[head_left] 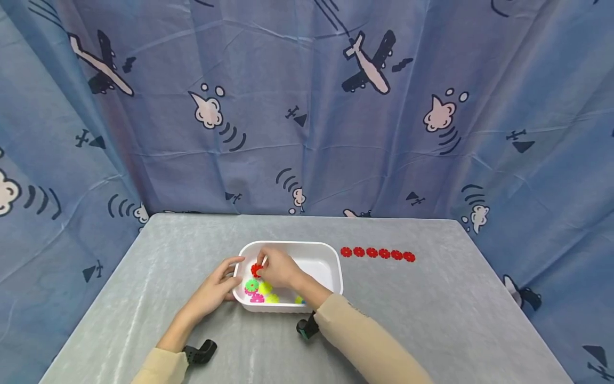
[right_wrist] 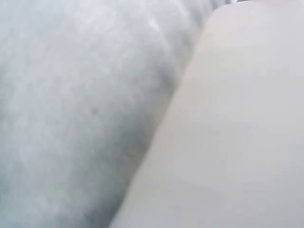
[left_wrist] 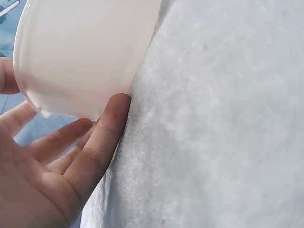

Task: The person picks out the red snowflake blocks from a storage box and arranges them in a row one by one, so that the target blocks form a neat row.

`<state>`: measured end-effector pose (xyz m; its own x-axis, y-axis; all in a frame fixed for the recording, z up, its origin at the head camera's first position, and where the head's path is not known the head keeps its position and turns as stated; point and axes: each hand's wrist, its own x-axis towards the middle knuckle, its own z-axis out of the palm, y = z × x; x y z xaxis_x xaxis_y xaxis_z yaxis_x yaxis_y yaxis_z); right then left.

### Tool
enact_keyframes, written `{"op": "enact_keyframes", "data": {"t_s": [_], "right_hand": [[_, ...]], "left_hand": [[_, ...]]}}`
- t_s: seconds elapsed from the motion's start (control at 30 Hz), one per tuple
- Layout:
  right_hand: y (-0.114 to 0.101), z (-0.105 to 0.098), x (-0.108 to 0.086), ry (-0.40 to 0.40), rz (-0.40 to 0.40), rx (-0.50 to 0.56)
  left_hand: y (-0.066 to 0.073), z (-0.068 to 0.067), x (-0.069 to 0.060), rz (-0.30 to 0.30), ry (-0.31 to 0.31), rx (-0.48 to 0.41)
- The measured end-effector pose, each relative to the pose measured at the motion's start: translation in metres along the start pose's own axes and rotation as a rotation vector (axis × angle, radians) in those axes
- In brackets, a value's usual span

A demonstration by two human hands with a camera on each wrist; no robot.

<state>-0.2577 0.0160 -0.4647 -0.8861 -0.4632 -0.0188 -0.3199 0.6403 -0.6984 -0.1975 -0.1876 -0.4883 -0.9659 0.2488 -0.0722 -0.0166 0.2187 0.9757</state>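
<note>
A white tray (head_left: pixel 331 277) stands on the table; its side wall (left_wrist: pixel 90 52) fills the upper left of the left wrist view. My left hand (head_left: pixel 216 286) holds the tray's left end, thumb at the rim and fingers against the outer wall. Inside the tray, my right hand (head_left: pixel 280 268) pinches a red notched plastic disc (head_left: pixel 256 270) near the left end. Beneath it lie a green disc (head_left: pixel 251 286), yellow discs (head_left: pixel 265 288) and pink discs (head_left: pixel 257 298). The right wrist view is blurred, with the tray wall (right_wrist: pixel 228 123) but no hand.
To the right of the tray, several red discs (head_left: pixel 371 252) form a row on the grey table cover (head_left: pixel 431 304). A blue curtain (head_left: pixel 307 106) with airplane prints hangs behind the table. Black wrist cameras (head_left: pixel 201 352) are strapped to both wrists.
</note>
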Motion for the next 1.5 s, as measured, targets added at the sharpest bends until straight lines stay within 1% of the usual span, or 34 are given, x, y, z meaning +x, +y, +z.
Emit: {"op": "enact_keyframes", "data": {"t_s": [0.17, 0.37, 0.53, 0.77, 0.87, 0.97, 1.1, 1.2, 1.33, 1.5], "right_hand": [[-0.002, -0.013, -0.008, -0.014, 0.006, 0.034], [-0.002, -0.030, -0.022, -0.001, -0.022, 0.049], [0.003, -0.045, -0.036, 0.001, -0.038, 0.076], [0.014, -0.066, -0.058, 0.018, -0.075, 0.049], [0.019, -0.076, -0.068, 0.035, -0.086, 0.065], [0.026, -0.088, -0.077, 0.049, -0.084, 0.100], [0.039, -0.102, -0.086, 0.085, -0.047, 0.130], [0.050, -0.110, -0.093, 0.117, -0.017, 0.133], [0.067, -0.123, -0.103, 0.166, -0.012, 0.126], [0.085, -0.144, -0.119, 0.216, 0.008, 0.120]], "left_hand": [[-0.002, -0.001, 0.000, 0.005, -0.005, -0.016], [-0.002, -0.004, -0.002, 0.000, 0.007, -0.018], [0.000, -0.006, -0.003, -0.005, 0.008, -0.018], [0.001, -0.005, -0.002, -0.003, 0.009, -0.009], [0.001, -0.005, -0.003, -0.001, 0.005, -0.011], [0.001, -0.005, -0.003, 0.000, 0.001, -0.016], [0.002, -0.005, -0.004, 0.005, -0.004, -0.011], [0.002, -0.005, -0.004, 0.007, -0.007, -0.007], [0.003, -0.004, -0.003, 0.004, -0.012, -0.010], [0.002, -0.001, -0.002, -0.003, -0.016, -0.019]]}}
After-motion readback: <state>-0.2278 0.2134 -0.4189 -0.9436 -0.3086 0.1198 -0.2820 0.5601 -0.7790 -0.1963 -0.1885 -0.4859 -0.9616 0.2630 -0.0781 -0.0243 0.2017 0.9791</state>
